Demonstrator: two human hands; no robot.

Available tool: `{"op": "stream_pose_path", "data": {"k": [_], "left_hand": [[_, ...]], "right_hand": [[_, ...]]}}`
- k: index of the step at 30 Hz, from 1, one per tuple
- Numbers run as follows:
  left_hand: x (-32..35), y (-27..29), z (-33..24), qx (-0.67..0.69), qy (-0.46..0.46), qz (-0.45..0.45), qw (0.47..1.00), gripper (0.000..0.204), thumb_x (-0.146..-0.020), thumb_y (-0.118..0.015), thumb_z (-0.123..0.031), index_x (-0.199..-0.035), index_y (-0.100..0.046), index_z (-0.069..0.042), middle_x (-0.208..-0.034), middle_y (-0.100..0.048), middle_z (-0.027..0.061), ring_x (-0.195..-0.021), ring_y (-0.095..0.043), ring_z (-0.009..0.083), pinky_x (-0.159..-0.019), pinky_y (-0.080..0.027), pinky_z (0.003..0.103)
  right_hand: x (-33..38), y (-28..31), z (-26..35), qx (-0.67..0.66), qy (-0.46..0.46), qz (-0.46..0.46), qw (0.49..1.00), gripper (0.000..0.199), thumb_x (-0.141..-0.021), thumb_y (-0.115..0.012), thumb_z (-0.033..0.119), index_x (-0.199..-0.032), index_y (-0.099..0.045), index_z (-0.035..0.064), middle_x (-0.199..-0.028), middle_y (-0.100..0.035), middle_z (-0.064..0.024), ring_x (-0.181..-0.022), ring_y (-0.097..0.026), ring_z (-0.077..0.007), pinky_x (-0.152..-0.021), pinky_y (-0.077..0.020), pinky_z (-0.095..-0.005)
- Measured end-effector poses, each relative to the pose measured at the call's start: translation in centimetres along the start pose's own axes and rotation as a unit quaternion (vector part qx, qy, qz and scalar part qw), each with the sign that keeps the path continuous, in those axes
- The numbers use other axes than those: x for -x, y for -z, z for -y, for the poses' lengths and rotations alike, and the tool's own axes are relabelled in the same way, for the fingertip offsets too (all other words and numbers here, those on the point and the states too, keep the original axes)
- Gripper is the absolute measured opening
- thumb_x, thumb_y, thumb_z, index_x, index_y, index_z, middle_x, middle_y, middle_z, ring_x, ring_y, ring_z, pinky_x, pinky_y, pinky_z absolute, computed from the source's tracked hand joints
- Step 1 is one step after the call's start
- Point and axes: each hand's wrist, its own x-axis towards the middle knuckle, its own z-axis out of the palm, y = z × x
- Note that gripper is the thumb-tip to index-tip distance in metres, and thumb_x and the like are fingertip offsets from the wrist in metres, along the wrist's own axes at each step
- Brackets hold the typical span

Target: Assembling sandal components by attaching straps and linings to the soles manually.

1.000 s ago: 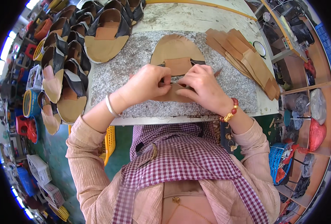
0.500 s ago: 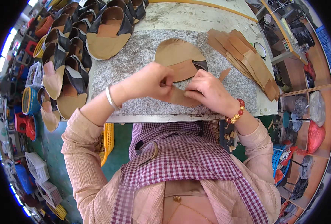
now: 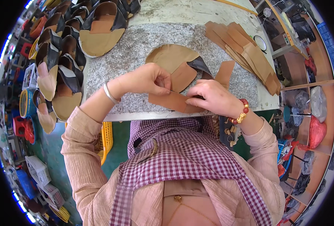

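Head view: left hand point(image 3: 146, 80) and right hand point(image 3: 211, 98) both pinch a tan leather strip point(image 3: 170, 101) at the near edge of the desk point(image 3: 136, 45), beside the half-built sandal point(image 3: 178, 62). Pinch looks shallow; strip could slip or crease crooked.

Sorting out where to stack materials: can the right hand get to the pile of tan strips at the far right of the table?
Probably yes: the right hand pinches a tan leather piece, and bare granite lies between it and the strip pile.

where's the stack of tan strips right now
In the head view, the stack of tan strips lies fanned at the table's far right, beyond the right hand.
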Motion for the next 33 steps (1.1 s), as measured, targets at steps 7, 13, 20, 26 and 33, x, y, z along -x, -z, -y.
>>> {"op": "stream_pose_path", "data": {"k": [7,13,20,26,33], "left_hand": [[-0.1,-0.5,0.6,-0.016,-0.017,-0.013,1.0,0.006,-0.079,-0.071,0.0,-0.084,-0.068,-0.003,-0.074,-0.066,-0.0003,-0.061,-0.052,0.0084,-0.057,-0.044,0.021],[-0.5,-1.8,-0.4,-0.086,-0.135,-0.043,0.986,0.01,-0.077,-0.07,0.0,-0.086,-0.067,-0.004,-0.078,-0.067,0.0053,-0.066,-0.057,0.0154,-0.062,-0.048,0.028],[1.2,5.1,-2.3,-0.529,-0.054,-0.083,0.843,0.027,-0.07,-0.079,-0.012,-0.094,-0.07,-0.008,-0.107,-0.066,0.0056,-0.106,-0.059,0.0245,-0.09,-0.05,0.037],[2.7,3.1,-5.4,-0.438,-0.12,-0.178,0.873,0.062,-0.066,-0.083,-0.013,-0.124,-0.061,-0.005,-0.116,-0.068,0.008,-0.12,-0.06,0.0293,-0.101,-0.048,0.039],[0.7,-2.1,-4.3,-0.288,0.04,-0.015,0.957,0.055,-0.069,-0.081,-0.009,-0.119,-0.06,0.0,-0.095,-0.072,0.0152,-0.078,-0.067,0.0313,-0.071,-0.051,0.039]], "right_hand": [[0.4,-0.4,-0.9,0.019,0.022,-0.006,1.0,0.017,-0.085,-0.071,0.018,-0.088,-0.072,0.0017,-0.079,-0.066,-0.0095,-0.074,-0.059,-0.0242,-0.07,-0.0488,-0.0347],[-0.8,-0.8,0.8,0.083,-0.048,0.018,0.995,0.016,-0.085,-0.071,0.018,-0.092,-0.071,0.0031,-0.079,-0.066,-0.0089,-0.077,-0.059,-0.0231,-0.073,-0.048,-0.0341],[-1.7,-1.0,-1.7,0.086,0.133,-0.187,0.969,0.025,-0.085,-0.072,0.018,-0.107,-0.068,0.0055,-0.099,-0.068,-0.0068,-0.09,-0.062,-0.023,-0.092,-0.0494,-0.0356],[-1.3,2.2,-2.2,-0.044,0.077,-0.269,0.959,0.035,-0.09,-0.07,0.033,-0.113,-0.064,0.0071,-0.099,-0.067,-0.0051,-0.089,-0.06,-0.0233,-0.091,-0.0469,-0.0357],[-1.0,0.4,-3.5,0.075,0.053,-0.19,0.977,0.036,-0.09,-0.069,0.039,-0.103,-0.062,0.0063,-0.093,-0.065,-0.0072,-0.082,-0.059,-0.0229,-0.079,-0.0493,-0.0352]]}}
